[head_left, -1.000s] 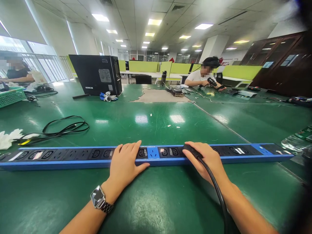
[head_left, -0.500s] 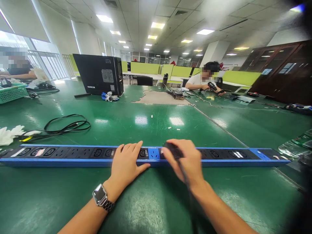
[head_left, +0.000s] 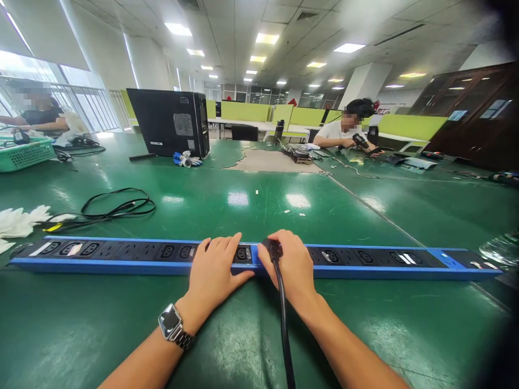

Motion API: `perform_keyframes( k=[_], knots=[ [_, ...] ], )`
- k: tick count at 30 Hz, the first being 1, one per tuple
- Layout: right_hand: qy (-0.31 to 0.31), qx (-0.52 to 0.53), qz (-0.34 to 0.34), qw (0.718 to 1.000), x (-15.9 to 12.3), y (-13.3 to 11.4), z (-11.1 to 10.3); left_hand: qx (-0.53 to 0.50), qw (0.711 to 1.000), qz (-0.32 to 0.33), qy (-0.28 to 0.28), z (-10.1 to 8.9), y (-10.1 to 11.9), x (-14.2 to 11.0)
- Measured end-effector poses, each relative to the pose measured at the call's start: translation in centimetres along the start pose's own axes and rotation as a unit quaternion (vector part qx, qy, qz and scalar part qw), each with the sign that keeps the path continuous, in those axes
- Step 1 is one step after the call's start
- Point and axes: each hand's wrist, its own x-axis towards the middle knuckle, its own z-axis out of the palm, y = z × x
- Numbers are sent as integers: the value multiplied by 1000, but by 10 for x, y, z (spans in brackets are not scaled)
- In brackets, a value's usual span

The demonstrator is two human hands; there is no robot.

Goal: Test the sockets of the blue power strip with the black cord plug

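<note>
A long blue power strip (head_left: 348,273) with black socket panels lies across the table in front of me. My left hand (head_left: 211,266), a watch on its wrist, spans the strip left of the middle, fingers over the top and thumb along the near side. In my right hand (head_left: 292,266) is a black power plug (head_left: 274,249), pinched between thumb and fingers over the blue socket section near the middle. Its thick black cable (head_left: 285,329) runs down toward me. The plug's front is hidden, so I cannot tell how far it sits in a socket.
Beyond the strip lie a coiled black cable (head_left: 117,208) and white gloves (head_left: 24,221) at left. Farther back stand a black computer tower (head_left: 168,124) and a green basket (head_left: 28,155). A person (head_left: 346,129) holds a tool across the green table (head_left: 227,216).
My right hand has moved left with the plug, from right of the blue socket section to over it. The left hand stays on the strip. The view has shifted slightly.
</note>
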Motion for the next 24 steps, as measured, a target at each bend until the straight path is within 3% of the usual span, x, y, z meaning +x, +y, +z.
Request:
perform_keyframes(
  k=[8, 12, 24],
  knots=[
    [-3, -41, -11, 999, -1, -5, 2, -2, 1000, 3, 7, 0, 0, 0],
    [-2, -65, -51, 997, -2, -6, 5, -1, 1000, 1, 3, -1, 0, 1],
    [62, -28, -105, 992, -5, 8, 8, 4, 1000, 11, 11, 3, -3, -2]
  ],
)
